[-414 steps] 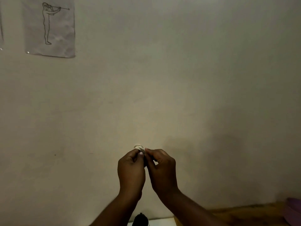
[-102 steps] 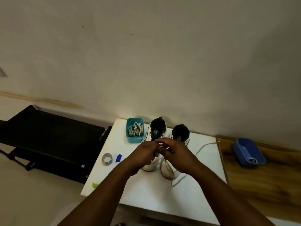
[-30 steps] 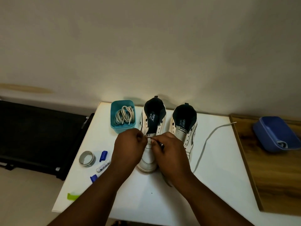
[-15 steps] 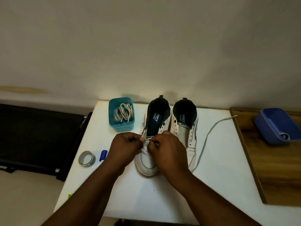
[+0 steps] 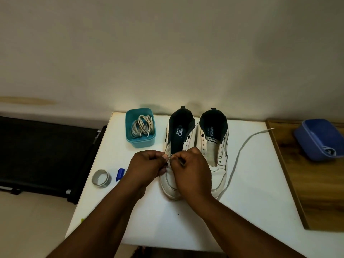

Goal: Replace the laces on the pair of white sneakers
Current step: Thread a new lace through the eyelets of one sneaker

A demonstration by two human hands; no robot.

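Observation:
Two white sneakers stand side by side on a white table, toes toward me. Both hands work over the lower eyelets of the left sneaker. My left hand pinches that sneaker's eyelet flap at its left side. My right hand pinches the end of a white lace at the same spot. The lace runs under the right sneaker and trails off to the table's far right edge. The lace tip itself is hidden by my fingers.
A teal tub of coiled grey laces stands left of the sneakers. A tape roll and a blue cap lie at the left. A blue tray sits on a wooden surface to the right. Black furniture stands left.
My hands have stayed together over the left sneaker's lower eyelets. The view has tilted a little further down since one second ago.

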